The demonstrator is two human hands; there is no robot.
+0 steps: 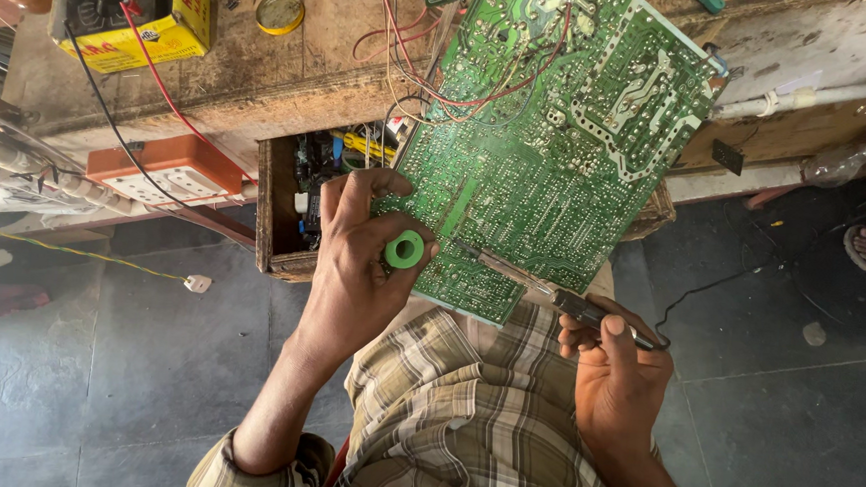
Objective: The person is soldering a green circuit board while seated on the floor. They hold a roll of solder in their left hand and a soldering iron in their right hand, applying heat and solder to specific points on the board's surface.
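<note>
Dark stone floor lies below a worn wooden workbench at the far side, with a yellow-cased meter at far left and an orange socket box under the bench edge. Green circuit board, solder side up, leans from the bench down toward the person's lap; its long axis runs from far right to near left, and red wires trail from its far edge. Left hand is closed on the board's near-left edge and also pinches a small green spool. Right hand is wrapped around a soldering iron held like a pen, the shaft pointing far-left so that the tip lies against the board's near edge, between the two hands. Hands sit apart, the left slightly farther.
</note>
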